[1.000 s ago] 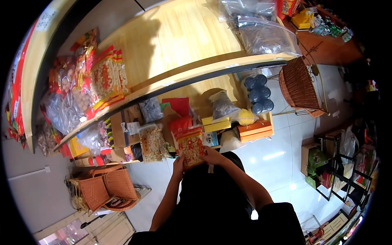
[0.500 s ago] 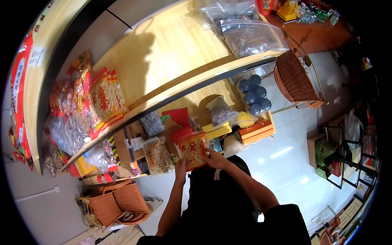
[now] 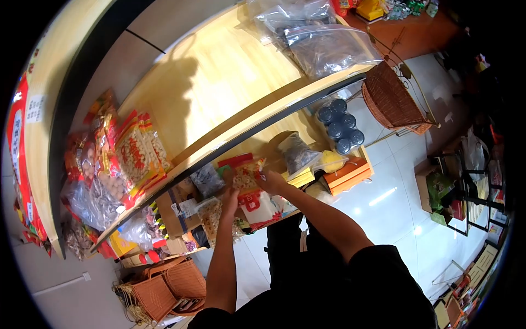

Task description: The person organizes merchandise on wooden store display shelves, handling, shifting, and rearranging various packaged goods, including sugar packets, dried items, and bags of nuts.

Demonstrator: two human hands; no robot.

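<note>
Pale wooden shelving (image 3: 230, 66), smooth and faintly grained, curves across your view. You've just carried the red-printed packet (image 3: 246, 178) forward from your body, so your handling is now over the lower shelf (image 3: 302, 124); a red-and-white bag (image 3: 263, 209) now shows nearer you. Fingers of your left hand (image 3: 230, 200) and right hand (image 3: 273, 183) grasp the packet's opposite sides. Its film looks glossy and crinkled, its filling knobbly.
</note>
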